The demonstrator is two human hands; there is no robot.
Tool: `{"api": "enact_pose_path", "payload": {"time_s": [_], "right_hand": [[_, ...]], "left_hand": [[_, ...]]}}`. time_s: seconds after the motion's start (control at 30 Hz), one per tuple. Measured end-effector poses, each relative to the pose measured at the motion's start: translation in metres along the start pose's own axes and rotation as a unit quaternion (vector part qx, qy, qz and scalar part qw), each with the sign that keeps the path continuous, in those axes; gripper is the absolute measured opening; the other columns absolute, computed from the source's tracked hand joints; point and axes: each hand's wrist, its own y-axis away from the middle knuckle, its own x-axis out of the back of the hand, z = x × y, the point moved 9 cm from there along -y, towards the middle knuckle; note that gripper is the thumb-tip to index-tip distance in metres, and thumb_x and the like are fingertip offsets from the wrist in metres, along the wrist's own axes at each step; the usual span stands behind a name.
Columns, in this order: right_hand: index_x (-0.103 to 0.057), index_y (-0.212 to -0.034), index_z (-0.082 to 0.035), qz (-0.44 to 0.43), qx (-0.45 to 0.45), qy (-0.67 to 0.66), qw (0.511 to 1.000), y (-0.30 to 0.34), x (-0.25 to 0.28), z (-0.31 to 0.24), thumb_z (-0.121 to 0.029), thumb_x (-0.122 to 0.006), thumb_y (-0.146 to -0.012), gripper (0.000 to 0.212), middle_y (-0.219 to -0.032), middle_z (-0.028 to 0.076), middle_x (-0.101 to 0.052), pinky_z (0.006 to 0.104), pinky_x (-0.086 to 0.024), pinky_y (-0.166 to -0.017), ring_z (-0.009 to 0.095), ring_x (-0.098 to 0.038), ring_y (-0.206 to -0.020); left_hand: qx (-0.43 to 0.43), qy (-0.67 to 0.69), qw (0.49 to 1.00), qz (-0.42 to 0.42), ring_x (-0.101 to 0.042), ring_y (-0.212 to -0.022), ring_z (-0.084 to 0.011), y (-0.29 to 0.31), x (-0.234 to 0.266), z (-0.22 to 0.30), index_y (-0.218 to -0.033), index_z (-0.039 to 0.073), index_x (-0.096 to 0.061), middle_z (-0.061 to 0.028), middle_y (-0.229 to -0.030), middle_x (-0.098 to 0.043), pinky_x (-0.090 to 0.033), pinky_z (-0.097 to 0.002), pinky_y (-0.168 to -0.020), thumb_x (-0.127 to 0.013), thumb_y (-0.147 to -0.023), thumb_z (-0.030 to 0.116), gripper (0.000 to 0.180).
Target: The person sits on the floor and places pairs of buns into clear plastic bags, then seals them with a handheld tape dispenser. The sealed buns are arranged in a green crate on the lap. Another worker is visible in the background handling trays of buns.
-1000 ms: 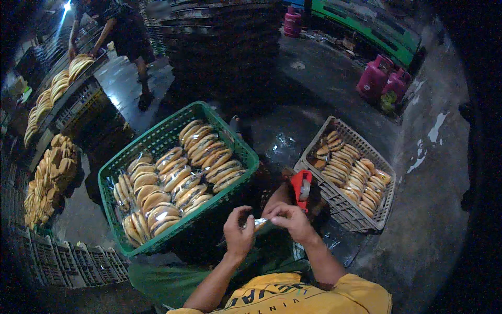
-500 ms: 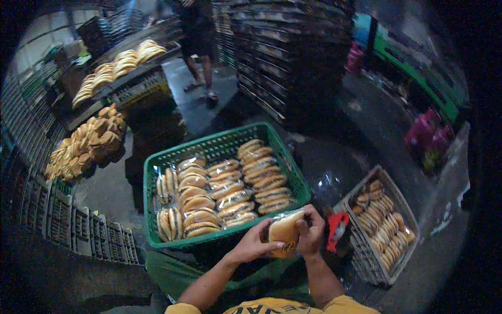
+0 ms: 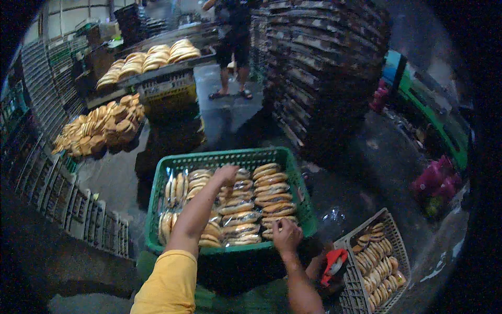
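A green plastic crate [image 3: 172,246] stands in front of me with rows of filled buns in clear wrappers [image 3: 239,217]. My left hand [image 3: 226,177] reaches across to the far end of the middle rows. Its fingers bend down among the buns, blurred; what they grip, if anything, is hidden. Over the crate's near right corner is my right hand [image 3: 287,235], its fingers bent and a little apart. They touch the front end of the right-hand row [image 3: 273,193], and no bun shows in them.
To the right, a grey crate [image 3: 342,244] holds more buns, beside a red item [image 3: 333,267]. A tall stack of trays [image 3: 319,78] stands ahead. Loose buns [image 3: 104,128] are heaped at left, with a table of buns [image 3: 151,60] behind. A person [image 3: 232,52] stands beyond.
The wrapped bun that both hands held above the near rim is no longer in view between them. My left hand has moved forward into the crate; the right has dropped to the near right corner.
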Motion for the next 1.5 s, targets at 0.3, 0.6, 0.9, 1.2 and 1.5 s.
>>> {"api": "enact_pose_path", "payload": {"time_s": [0.3, 0.6, 0.9, 1.2, 1.5], "right_hand": [[-0.074, -0.095, -0.008, -0.247, 0.315, 0.040, 0.915, 0.033, -0.102, -0.177, -0.028, -0.071, -0.082, 0.025, -0.104, 0.014, -0.067, 0.0501, -0.047, -0.089, 0.034, -0.061, -0.104], [-0.071, -0.096, -0.008, -0.358, 0.289, 0.053, 0.887, 0.035, -0.136, -0.201, -0.029, -0.069, -0.082, 0.025, -0.108, 0.015, -0.067, 0.0498, -0.046, -0.084, 0.034, -0.062, -0.102], [-0.068, -0.096, -0.007, -0.133, 0.463, -0.310, 0.820, 0.131, 0.076, -0.236, -0.021, -0.074, -0.082, 0.021, -0.107, 0.013, -0.064, 0.0449, -0.047, -0.089, 0.034, -0.061, -0.101], [-0.065, -0.096, 0.000, -0.111, -0.076, -0.484, 0.865, 0.083, 0.034, -0.098, -0.013, -0.060, -0.097, 0.014, -0.086, 0.009, -0.066, 0.0309, -0.049, -0.077, 0.014, -0.059, -0.081], [-0.060, -0.110, -0.005, -0.228, -0.122, -0.809, 0.529, 0.098, 0.031, -0.079, -0.023, -0.055, -0.101, 0.021, -0.093, 0.005, -0.065, 0.0312, -0.051, -0.074, 0.017, -0.060, -0.079]], "left_hand": [[0.036, 0.368, 0.861, 0.350, -0.069, -0.095, -0.0219, 0.285, 0.132, 0.019, -0.108, -0.002, -0.070, -0.0160, -0.103, -0.072, -0.054, -0.0332, -0.084, -0.061, -0.092, 0.006, 0.019], [0.294, 0.612, 0.673, 0.292, -0.067, -0.081, -0.0175, 0.428, 0.021, 0.025, -0.110, 0.001, -0.067, -0.0093, -0.095, -0.069, -0.055, -0.0306, -0.075, -0.058, -0.097, 0.012, 0.019], [0.355, 0.773, 0.492, 0.186, -0.064, -0.100, -0.0179, 0.399, 0.018, 0.050, -0.126, 0.006, -0.054, -0.0084, -0.111, -0.063, -0.057, -0.0366, -0.076, -0.067, -0.093, 0.016, 0.037], [0.059, 0.814, 0.575, 0.060, -0.054, -0.124, -0.0236, 0.342, 0.051, 0.134, -0.151, 0.007, -0.030, -0.0115, -0.141, -0.047, -0.048, -0.0374, -0.102, -0.076, -0.079, 0.002, 0.086], [-0.069, 0.950, 0.303, -0.034, -0.026, -0.146, -0.0256, 0.344, 0.057, 0.162, -0.157, 0.008, -0.019, -0.0134, -0.155, -0.033, -0.027, -0.0400, -0.118, -0.083, -0.078, 0.038, 0.106]]}}
